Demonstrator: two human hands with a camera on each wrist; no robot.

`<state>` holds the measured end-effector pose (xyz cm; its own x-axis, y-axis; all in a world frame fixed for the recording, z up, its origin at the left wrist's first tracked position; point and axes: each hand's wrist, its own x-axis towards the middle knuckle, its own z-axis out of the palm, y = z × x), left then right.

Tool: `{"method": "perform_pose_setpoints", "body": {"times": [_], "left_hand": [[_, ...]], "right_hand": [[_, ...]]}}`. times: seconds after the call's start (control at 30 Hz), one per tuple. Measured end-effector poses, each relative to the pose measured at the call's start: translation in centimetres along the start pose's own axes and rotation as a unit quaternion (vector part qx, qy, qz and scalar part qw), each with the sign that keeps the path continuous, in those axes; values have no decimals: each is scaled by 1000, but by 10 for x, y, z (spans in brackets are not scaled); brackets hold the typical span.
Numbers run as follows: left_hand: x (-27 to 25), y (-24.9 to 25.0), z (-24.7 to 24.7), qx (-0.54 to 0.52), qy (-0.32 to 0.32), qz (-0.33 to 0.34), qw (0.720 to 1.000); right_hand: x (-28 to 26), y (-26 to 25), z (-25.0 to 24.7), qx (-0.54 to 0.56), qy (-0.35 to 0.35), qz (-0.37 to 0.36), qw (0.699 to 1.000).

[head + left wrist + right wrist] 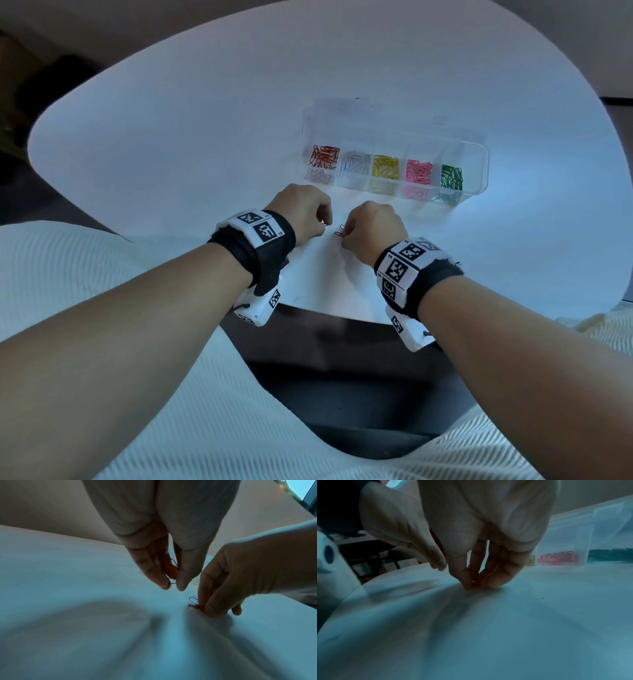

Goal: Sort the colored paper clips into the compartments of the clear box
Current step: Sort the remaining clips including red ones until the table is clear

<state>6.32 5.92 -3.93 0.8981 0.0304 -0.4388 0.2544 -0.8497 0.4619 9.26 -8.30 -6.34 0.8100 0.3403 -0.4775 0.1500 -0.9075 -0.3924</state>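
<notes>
Red paper clips are in both hands near the front edge of the white table [178, 144]. The left hand [301, 210] hovers just above the surface with its fingers curled, thumb and forefinger pinching a red clip [172, 572] that shows clearly from the left wrist view. Just beside it, the right hand [371, 228] has its fingertips down on the tabletop, pinching at a couple of red clips [340, 230] that lie on the table and poke out to the left of its fingers. Farther back and slightly to the right sits the clear box [479, 164], its lid open behind it. Its row of compartments holds, from left to right, red clips [323, 157], silver clips [356, 161], yellow clips [385, 165], pink clips [418, 171] and green clips [451, 176]. Each wrist wears a black band with white marker tags.
</notes>
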Motion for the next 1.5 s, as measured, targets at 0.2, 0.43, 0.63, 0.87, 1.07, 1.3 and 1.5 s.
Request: {"method": "perform_pose_setpoints", "body": {"times": [0.2, 0.43, 0.63, 0.87, 1.07, 1.3, 1.5], "left_hand": [[4, 2, -14, -101, 61, -5, 993], [25, -7, -41, -207, 171, -35, 963], [38, -16, -53, -209, 211, -54, 953], [49, -17, -54, -219, 238, -55, 945], [55, -8, -45, -215, 194, -33, 957], [52, -12, -51, -135, 228, -28, 964], [53, -23, -44, -166, 195, -90, 962]], "right_hand": [[-1, 3, 0, 38, -11, -5, 999], [1, -10, -34, 205, 108, -55, 971], [46, -52, -65, 204, 156, -43, 965], [45, -41, -62, 157, 219, -60, 961], [11, -9, -25, 71, 128, -95, 985], [15, 8, 4, -32, 51, -82, 995], [18, 3, 4, -6, 24, -24, 999]]}}
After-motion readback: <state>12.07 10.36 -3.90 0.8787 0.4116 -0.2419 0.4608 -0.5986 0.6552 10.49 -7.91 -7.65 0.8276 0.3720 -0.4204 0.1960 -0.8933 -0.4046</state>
